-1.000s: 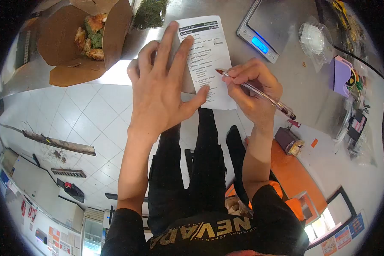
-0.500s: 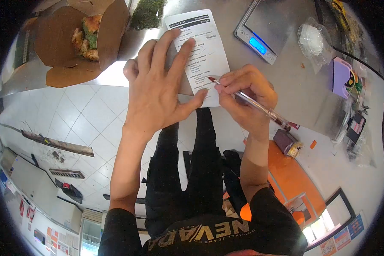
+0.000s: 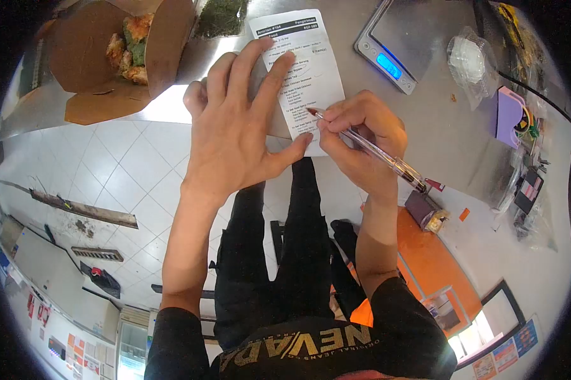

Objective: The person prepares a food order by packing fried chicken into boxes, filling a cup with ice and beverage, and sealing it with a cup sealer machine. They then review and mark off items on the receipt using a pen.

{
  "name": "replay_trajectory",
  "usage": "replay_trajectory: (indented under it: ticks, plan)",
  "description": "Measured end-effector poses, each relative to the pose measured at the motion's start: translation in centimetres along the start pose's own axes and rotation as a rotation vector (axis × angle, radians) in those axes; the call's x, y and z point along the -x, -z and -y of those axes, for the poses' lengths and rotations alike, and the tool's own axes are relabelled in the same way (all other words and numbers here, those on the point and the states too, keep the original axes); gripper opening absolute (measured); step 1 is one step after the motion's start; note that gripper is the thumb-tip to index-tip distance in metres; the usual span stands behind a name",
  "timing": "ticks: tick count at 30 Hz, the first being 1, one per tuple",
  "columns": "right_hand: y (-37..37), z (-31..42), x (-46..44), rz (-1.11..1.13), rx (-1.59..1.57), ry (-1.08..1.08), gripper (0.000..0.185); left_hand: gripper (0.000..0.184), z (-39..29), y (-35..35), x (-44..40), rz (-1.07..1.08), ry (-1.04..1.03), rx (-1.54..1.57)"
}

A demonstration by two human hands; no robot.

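Observation:
A printed order receipt (image 3: 327, 76) lies on the metal counter, its lower end reaching past the counter's edge. My left hand (image 3: 238, 120) is spread flat over the receipt's left side, fingers apart, with the thumb near its lower end. My right hand (image 3: 368, 136) grips a clear-barrelled pen (image 3: 387, 155) with a red tip. The tip is at the lines of print in the lower half of the paper. One printed line higher up has a pen loop around it.
An open cardboard box (image 3: 86, 50) with fried chicken (image 3: 132, 50) stands at upper left. A digital scale (image 3: 387, 57) with a lit blue display is right of the receipt. Further right lie a plastic-wrapped white item (image 3: 468, 60) and a purple holder (image 3: 508, 114).
My right hand and the pen have shifted slightly left and up against the paper. The whole view has moved a little. My left hand stays spread on the receipt.

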State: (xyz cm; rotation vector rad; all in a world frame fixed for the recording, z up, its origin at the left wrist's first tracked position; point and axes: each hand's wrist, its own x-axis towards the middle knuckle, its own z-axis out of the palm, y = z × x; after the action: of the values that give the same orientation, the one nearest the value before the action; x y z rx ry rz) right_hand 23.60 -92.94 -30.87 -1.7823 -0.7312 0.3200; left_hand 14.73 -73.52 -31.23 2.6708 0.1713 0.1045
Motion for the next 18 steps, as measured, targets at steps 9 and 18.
replay_trajectory:
  ticks: [9, 18]
  plan:
    - [0.2, -0.3, 0.1, -0.094, -0.036, -0.014, 0.018, 0.091, 0.0, 0.0, 0.0, -0.006, -0.002, 0.001]
    - [-0.4, 0.6, 0.4, -0.054, 0.002, 0.050, 0.020, 0.093, -0.2, 0.6, -0.1, 0.003, -0.011, -0.017]
